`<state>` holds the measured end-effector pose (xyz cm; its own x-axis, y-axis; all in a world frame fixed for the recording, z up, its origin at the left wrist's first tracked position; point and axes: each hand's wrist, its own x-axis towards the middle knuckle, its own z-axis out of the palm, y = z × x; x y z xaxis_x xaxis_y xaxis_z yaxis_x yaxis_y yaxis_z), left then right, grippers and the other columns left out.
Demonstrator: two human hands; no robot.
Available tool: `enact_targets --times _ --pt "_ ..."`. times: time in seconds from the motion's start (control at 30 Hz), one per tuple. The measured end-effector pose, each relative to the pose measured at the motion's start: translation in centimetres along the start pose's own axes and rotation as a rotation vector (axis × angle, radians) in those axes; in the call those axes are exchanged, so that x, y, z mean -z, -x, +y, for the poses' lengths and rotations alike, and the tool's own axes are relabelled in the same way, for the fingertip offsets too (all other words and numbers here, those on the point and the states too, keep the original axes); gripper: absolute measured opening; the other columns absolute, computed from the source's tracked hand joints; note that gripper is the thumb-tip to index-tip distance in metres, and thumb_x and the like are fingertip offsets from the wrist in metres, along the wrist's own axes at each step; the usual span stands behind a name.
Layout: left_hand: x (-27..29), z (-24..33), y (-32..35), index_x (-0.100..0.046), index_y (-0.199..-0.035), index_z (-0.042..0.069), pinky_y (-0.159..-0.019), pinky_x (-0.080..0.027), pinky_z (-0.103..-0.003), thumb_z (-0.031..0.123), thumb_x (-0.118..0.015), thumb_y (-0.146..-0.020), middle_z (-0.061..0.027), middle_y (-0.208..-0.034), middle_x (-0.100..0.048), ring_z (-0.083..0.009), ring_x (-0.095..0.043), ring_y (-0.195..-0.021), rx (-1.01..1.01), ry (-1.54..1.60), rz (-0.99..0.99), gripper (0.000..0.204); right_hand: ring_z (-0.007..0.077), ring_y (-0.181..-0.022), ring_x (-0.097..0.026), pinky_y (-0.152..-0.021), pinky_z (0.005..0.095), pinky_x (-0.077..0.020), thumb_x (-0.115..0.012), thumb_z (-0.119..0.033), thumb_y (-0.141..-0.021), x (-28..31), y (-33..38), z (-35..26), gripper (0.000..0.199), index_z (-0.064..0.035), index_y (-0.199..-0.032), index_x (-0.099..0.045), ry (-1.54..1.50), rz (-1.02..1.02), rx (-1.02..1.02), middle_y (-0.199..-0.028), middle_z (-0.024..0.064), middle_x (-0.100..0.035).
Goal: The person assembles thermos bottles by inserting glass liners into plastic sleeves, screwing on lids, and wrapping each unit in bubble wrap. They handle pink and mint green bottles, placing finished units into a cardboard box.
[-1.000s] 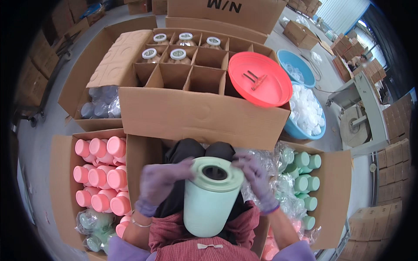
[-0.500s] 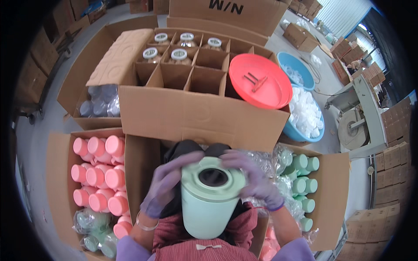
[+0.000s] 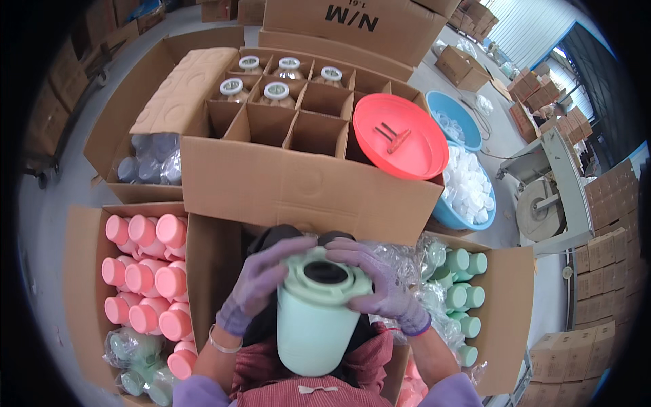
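Note:
A mint-green rounded jug body (image 3: pixel 314 339) stands on my lap, tilted slightly, without a visible handle. On its top sits a blurred mint-green collar (image 3: pixel 315 296) around a dark round opening. My right hand (image 3: pixel 388 288), in a purple glove, grips the collar's right side, fingers over the top and thumb at the front. At the left, my gloved left hand (image 3: pixel 254 288) has its fingers stretched out along the collar's far left edge; whether they touch it I cannot tell. My palm there is apart from the jug body.
Ahead stands a divided carton (image 3: pixel 312 180) with several white-capped glass liners (image 3: pixel 277 93). A red basin (image 3: pixel 407 146) with small tools rests on its right corner. Pink jugs (image 3: pixel 142 275) fill the left carton; green ones (image 3: pixel 456 296) the right. Blue basins (image 3: pixel 468 224) hold white plastic parts.
My right hand has moved left and closed around the collar. The collar's outline has turned. My left hand keeps nearly the same place, and the whole view has shifted slightly.

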<state>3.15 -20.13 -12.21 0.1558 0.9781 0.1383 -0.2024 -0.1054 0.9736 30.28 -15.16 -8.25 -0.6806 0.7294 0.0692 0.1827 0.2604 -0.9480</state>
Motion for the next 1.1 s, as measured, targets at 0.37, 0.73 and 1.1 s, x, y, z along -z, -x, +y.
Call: enact_targets --times 0.37,0.73,1.1 --pt "1.0 2.2 -3.0 -0.061 -0.138 0.010 -0.118 -0.028 -0.043 0.022 -0.083 -0.072 -0.0130 -0.153 -0.043 -0.0310 -0.035 -0.144 -0.320 -0.395 -0.447 0.070 0.0284 -0.135 -0.047 -0.114 0.0395 -0.0343 -0.050 -0.055 -0.095 -0.5 -3.3 -3.2 0.073 0.0018 -0.141 -0.050 0.076 0.228 0.083 -0.144 0.0158 -0.051" --pt "-0.6 0.8 -3.2 -0.038 -0.147 0.002 -0.098 -0.048 -0.034 0.046 -0.046 -0.103 -0.0094 -0.130 -0.053 -0.0191 -0.056 -0.114 0.176 0.078 0.096 0.064 0.0395 -0.131 -0.047 -0.108 0.0461 -0.0424 -0.081 -0.021 -0.077 -1.7 -11.8 -4.1 0.079 -0.0076 -0.146 -0.043 0.516 0.338 0.362 -0.144 0.0235 -0.042" --pt "1.9 -1.4 -8.6 -0.050 -0.132 -0.003 -0.081 -0.063 -0.037 0.050 -0.041 -0.105 -0.0140 -0.116 -0.066 -0.0241 -0.071 -0.094 0.130 0.786 0.136 0.060 0.0352 -0.084 -0.067 -0.072 0.0457 -0.0541 -0.067 -0.039 -0.090 0.9 -26.4 -4.0 0.037 -0.0090 -0.111 -0.063 1.331 0.168 0.117 -0.087 0.0126 -0.066"
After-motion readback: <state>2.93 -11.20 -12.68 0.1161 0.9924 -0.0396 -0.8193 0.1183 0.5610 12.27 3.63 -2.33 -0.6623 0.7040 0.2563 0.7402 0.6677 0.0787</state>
